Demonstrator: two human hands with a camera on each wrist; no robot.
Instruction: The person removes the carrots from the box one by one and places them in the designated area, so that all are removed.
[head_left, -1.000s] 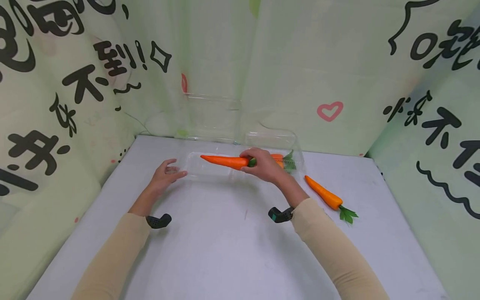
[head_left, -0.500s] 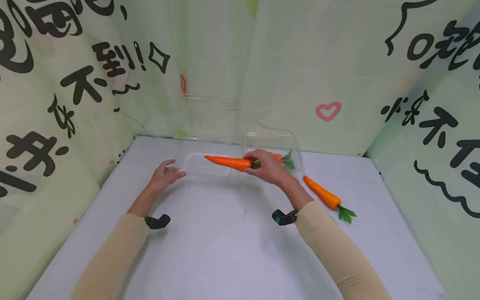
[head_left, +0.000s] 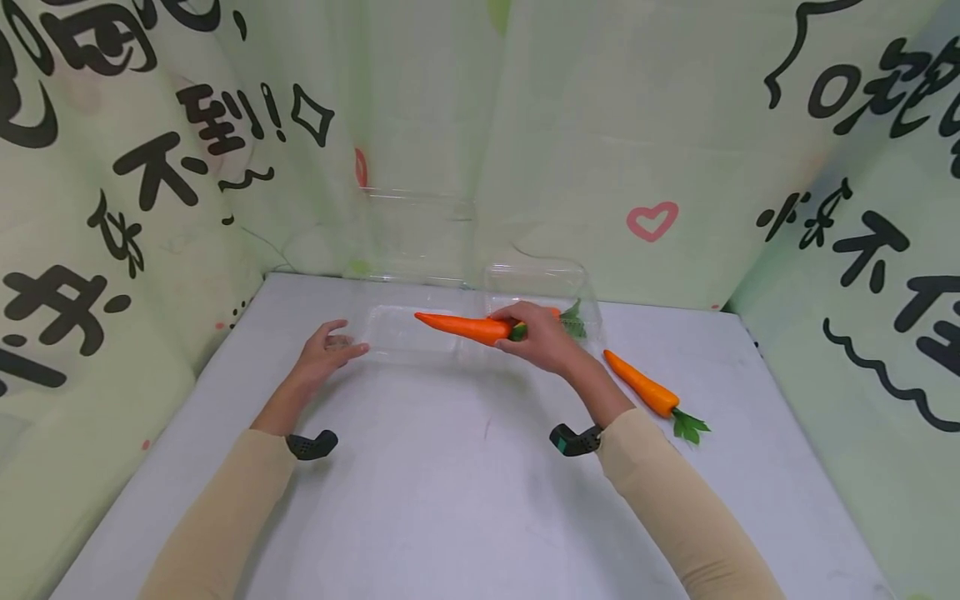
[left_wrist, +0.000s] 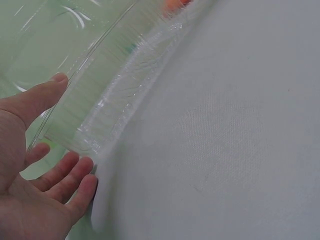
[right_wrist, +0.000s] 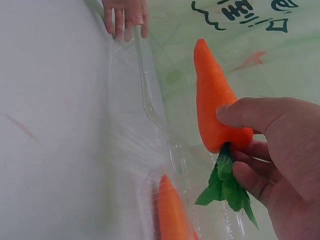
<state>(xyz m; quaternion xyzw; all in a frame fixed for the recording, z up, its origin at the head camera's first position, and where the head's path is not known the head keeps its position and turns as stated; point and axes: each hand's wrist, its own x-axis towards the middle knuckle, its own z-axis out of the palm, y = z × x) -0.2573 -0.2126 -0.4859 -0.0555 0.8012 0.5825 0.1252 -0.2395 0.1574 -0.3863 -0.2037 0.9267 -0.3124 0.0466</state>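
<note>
My right hand (head_left: 540,335) grips a red-orange carrot (head_left: 461,327) near its leafy end, held above a clear plastic container (head_left: 382,333). In the right wrist view, thumb and fingers pinch the carrot (right_wrist: 212,95), its green leaves hanging below. Another orange carrot (right_wrist: 171,212) lies inside the container. My left hand (head_left: 324,354) is at the container's left end; in the left wrist view the thumb of that hand (left_wrist: 50,150) touches the rim, with the fingers spread and slightly bent by the corner.
An orange carrot (head_left: 643,385) with green leaves lies on the white table (head_left: 450,500), right of the container. Clear lids (head_left: 420,237) stand raised behind the container, before a pale green curtain (head_left: 570,125) with black writing.
My right hand has moved slightly right with the carrot in its grip. The left hand stays at the container's end; the whole head view has shifted a little.
</note>
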